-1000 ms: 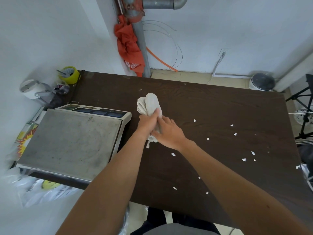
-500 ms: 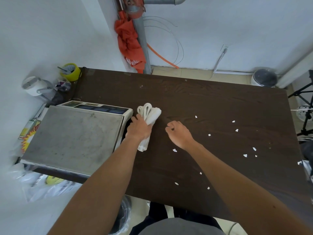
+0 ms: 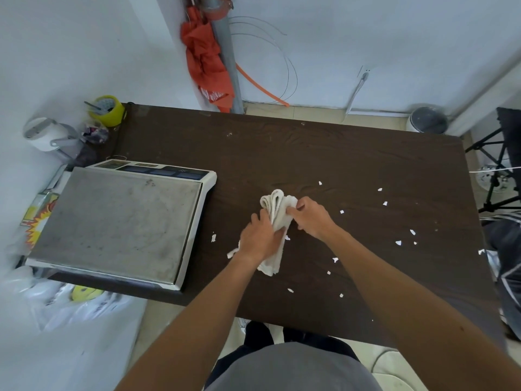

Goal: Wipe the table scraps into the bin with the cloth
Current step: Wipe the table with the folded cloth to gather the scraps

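Observation:
A folded white cloth [image 3: 277, 210] lies on the dark brown table [image 3: 310, 153] near its middle. My left hand [image 3: 260, 238] grips the cloth's lower half, fingers curled over it. My right hand [image 3: 311, 217] pinches the cloth's right side near its folded top. Several small white paper scraps [image 3: 398, 243] are scattered over the table to the right of and below the hands, and one scrap [image 3: 213, 237] lies to the left. A round grey-lidded bin [image 3: 427, 119] stands on the floor beyond the table's far right corner.
A large weighing scale [image 3: 118, 221] with a steel platform fills the table's left part. A yellow tape roll [image 3: 108, 110] and a white kettle [image 3: 46, 134] sit at the far left corner. A black tripod [image 3: 499, 165] stands to the right. Plastic bags [image 3: 56, 300] lie on the floor at left.
The cloth and my left hand have moved right, away from the scale. My right hand, apart from the cloth half a second ago, has come back onto it.

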### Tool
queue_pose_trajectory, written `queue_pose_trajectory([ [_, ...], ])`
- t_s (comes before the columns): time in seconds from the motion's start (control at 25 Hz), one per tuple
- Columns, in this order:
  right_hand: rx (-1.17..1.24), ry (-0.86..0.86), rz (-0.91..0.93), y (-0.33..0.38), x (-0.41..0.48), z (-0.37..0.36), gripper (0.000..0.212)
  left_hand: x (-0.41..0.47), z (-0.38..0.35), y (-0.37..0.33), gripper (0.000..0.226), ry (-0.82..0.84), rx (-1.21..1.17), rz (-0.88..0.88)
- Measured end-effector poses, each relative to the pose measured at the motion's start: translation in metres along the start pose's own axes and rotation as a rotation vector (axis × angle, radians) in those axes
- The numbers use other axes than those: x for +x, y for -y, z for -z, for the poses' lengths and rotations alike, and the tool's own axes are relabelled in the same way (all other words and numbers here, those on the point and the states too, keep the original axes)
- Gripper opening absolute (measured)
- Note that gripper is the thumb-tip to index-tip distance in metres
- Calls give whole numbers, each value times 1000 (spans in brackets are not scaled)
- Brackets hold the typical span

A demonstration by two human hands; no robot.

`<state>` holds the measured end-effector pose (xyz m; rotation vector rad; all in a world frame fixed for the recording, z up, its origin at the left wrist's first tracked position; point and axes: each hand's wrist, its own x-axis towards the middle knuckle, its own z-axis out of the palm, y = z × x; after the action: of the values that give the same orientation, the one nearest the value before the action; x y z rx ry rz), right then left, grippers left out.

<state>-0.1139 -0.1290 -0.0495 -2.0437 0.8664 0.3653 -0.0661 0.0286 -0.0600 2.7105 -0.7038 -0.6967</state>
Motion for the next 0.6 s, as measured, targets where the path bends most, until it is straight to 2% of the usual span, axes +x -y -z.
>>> queue_pose_trajectory([
  [0.28, 83, 21, -80, -23, -16, 16, 29, -9, -8, -11, 55, 124, -86, -82],
  [0.48, -2, -36, -116, -30, -34, 23, 25, -15, -16, -20, 52, 236, -227, -92],
  [0.6, 5, -23, -90, -21, -37, 25, 28, -15, -8, -11, 50, 219, -277, -79],
])
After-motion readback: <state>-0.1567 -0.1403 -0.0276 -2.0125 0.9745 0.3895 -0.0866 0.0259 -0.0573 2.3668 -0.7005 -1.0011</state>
